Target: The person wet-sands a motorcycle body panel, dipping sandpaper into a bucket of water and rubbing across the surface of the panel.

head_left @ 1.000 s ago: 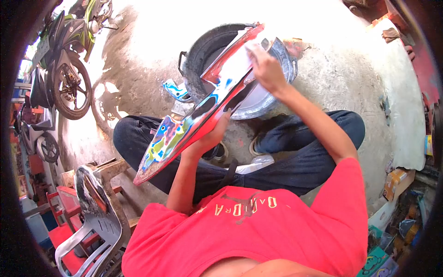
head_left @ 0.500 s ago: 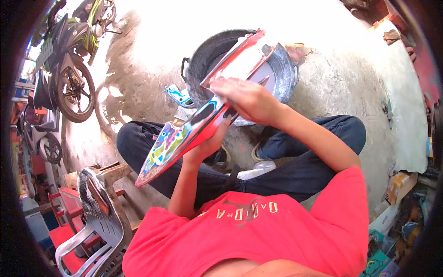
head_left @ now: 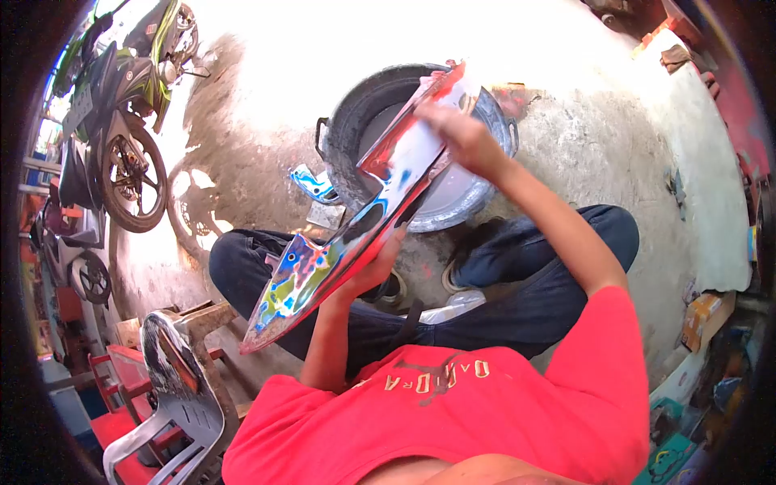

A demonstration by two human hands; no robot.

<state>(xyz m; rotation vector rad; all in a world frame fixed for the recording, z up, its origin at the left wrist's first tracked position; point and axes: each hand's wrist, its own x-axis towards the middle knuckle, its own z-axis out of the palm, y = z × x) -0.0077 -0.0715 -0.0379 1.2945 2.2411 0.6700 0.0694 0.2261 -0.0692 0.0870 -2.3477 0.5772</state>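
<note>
- Right hand (head_left: 469, 141): its fingers lie on the upper face of the long painted panel (head_left: 404, 162), toward the far end; blur hides whether they are open or closed, or pinch anything.
- Left hand (head_left: 372, 271): it grips the panel from below, around the middle of its lower edge, with the fingers partly hidden behind it.
- Step in hand, as I judge it: the right hand is rubbing or wiping the face while the left steadies the piece.
- Another stroke would call for light, even contact from the right fingers and a firm left grip, so that the panel does not twist.
- The panel slants from above the tub (head_left: 343, 133) down to its pointed near end, over one leg (head_left: 250, 255) of the seated person.
- Beside the tub: a smaller painted piece (head_left: 314, 184) and a flat grey block (head_left: 325, 214) on the floor (head_left: 582, 129).
</note>
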